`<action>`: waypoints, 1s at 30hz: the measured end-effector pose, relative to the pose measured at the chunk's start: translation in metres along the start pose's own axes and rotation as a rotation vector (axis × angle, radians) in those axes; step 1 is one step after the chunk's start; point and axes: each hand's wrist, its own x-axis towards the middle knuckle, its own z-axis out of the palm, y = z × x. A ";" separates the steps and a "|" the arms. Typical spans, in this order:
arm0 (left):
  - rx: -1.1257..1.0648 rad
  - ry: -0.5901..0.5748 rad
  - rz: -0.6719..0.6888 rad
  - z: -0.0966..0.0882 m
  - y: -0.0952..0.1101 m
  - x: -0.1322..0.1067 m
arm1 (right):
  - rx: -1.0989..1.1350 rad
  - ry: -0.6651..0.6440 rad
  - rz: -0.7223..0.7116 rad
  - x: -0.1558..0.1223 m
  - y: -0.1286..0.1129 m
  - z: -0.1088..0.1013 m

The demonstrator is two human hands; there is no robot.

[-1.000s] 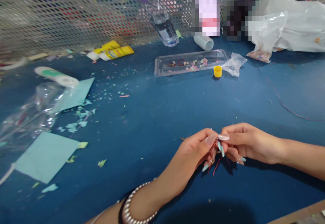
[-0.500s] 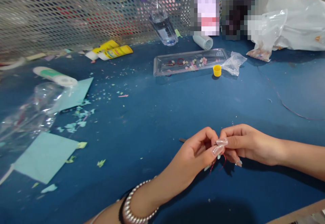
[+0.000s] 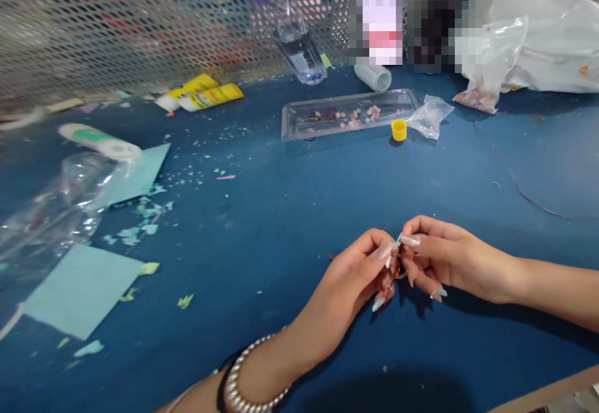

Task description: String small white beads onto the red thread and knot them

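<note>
My left hand (image 3: 358, 276) and my right hand (image 3: 444, 257) meet above the blue table (image 3: 304, 213), their fingertips almost touching. Both are closed in a pinch on a thin red cord (image 3: 399, 268), which shows between the fingers. Part of the cord, and anything strung on it, is hidden by the fingers and long nails. Just left of my left fingers, the tip of a dark flat object (image 3: 332, 256) peeks out. Farther back lies a clear plastic tray (image 3: 294, 127) holding small pink and white beads (image 3: 358, 117) and some dark red cord.
A yellow cap (image 3: 399, 130) and a small clear bag (image 3: 430, 116) sit by the tray. Behind are a water bottle (image 3: 299, 51), yellow tubes (image 3: 210, 96) and a bag of beads (image 3: 477, 100). Blue-green paper (image 3: 84, 288), scraps and clear wrapping (image 3: 51, 207) lie at left.
Both hands have shifted slightly up and away from me. The fingers have rearranged around the red cord, and its loose ends no longer hang below them.
</note>
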 end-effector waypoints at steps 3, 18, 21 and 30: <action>0.037 -0.039 -0.024 -0.003 -0.003 -0.001 | -0.330 -0.027 -0.043 -0.006 0.001 0.003; 0.278 -0.132 0.017 -0.002 -0.002 -0.006 | -1.059 0.028 -0.519 -0.017 0.007 -0.002; 0.318 -0.118 0.065 -0.003 -0.004 -0.006 | -1.048 0.014 -0.548 -0.018 0.007 -0.003; 0.824 -0.218 0.211 0.000 0.008 -0.004 | -1.111 -0.017 -0.586 -0.016 0.008 -0.003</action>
